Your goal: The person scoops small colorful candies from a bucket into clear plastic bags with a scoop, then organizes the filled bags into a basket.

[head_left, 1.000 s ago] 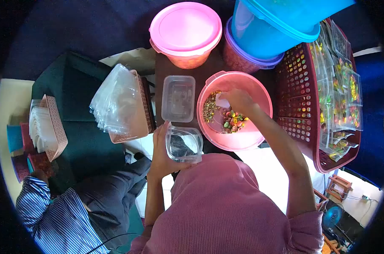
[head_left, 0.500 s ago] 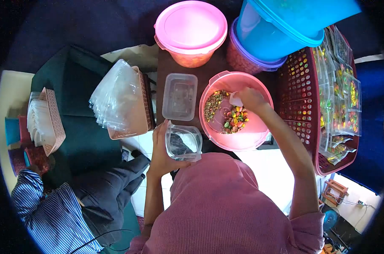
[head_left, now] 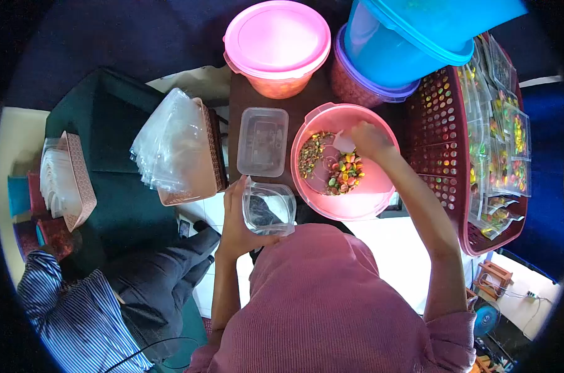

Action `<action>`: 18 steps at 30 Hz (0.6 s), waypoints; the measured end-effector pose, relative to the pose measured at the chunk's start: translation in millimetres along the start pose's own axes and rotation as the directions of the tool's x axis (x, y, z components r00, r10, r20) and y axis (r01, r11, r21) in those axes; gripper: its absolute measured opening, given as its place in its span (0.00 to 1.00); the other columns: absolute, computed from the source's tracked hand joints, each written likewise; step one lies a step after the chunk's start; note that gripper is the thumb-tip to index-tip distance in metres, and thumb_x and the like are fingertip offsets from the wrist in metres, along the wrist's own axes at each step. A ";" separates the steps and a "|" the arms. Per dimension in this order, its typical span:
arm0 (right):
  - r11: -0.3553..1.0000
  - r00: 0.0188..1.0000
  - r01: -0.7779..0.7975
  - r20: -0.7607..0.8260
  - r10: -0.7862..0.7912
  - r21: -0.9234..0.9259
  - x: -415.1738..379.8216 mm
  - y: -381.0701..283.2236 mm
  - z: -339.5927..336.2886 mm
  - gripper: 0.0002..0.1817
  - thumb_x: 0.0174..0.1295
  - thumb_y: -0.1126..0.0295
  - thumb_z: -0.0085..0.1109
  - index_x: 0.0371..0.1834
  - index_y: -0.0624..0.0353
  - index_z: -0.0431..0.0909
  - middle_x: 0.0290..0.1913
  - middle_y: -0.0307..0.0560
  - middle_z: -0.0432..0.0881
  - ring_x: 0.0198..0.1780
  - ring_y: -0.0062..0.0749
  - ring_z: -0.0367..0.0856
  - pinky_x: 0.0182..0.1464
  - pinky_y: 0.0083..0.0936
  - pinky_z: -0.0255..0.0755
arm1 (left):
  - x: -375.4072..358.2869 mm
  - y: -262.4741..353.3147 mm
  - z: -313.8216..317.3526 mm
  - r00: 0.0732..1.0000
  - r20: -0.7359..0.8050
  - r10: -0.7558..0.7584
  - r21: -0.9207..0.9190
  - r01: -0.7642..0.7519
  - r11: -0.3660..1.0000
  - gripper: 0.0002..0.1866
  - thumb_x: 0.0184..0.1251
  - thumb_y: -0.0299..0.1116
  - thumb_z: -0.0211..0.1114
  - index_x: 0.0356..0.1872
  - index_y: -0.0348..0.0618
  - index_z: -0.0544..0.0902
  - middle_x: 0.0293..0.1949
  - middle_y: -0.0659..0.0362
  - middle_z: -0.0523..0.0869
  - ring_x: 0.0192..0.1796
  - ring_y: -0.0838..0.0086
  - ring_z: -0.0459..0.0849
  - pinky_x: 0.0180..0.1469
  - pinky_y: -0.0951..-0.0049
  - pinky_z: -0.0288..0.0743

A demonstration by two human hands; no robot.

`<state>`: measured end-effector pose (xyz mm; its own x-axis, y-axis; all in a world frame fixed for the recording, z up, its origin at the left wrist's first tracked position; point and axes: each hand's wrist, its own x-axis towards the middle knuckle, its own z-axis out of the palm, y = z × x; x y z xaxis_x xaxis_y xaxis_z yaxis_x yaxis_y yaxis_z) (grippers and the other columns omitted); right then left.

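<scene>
My left hand (head_left: 237, 221) is closed on a clear plastic pouch (head_left: 269, 208), fingers along its left side and thumb under the near edge; its mouth is spread wide. Inside the pink tub (head_left: 381, 199), my right hand (head_left: 370, 142) grips a small whitish scoop (head_left: 344, 142). The scoop lies between a pile of small mixed bits (head_left: 313, 152) on the left and larger colourful candy-like pieces (head_left: 346, 174). The fingers of my right hand are partly hidden.
A clear plastic box (head_left: 263, 143) stands left of the tub. Behind are a pink lidded tub (head_left: 277, 40) and a blue bucket (head_left: 387, 56). A maroon basket (head_left: 464, 186) of filled packets is at right, a basket of plastic bags (head_left: 170, 140) at left. Another person's striped sleeve (head_left: 83, 317) shows lower left.
The scoop has shifted slightly left and down, tilting to show more of its whitish face. My left hand and the pouch stay nearly where they were.
</scene>
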<state>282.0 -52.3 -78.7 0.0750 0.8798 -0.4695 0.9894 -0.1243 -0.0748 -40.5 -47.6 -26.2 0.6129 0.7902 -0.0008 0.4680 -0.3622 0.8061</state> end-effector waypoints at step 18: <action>0.987 0.989 -0.137 -0.062 0.132 -0.079 -8.4 -10.2 14.4 0.09 0.46 0.73 0.53 0.31 0.52 0.79 0.32 0.46 0.80 0.36 0.36 0.80 0.35 0.34 0.74 | -1.5 3.5 5.9 1.000 0.021 -0.003 -0.021 0.003 1.000 0.61 0.11 0.36 0.77 0.61 0.39 0.53 0.54 0.47 0.60 0.57 0.55 0.60 0.58 0.60 0.58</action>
<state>269.4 -65.0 -86.7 0.2128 0.8825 -0.4194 0.9765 -0.2070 0.0600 -36.1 -53.0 -26.9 0.6245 0.7809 -0.0153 0.4568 -0.3493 0.8182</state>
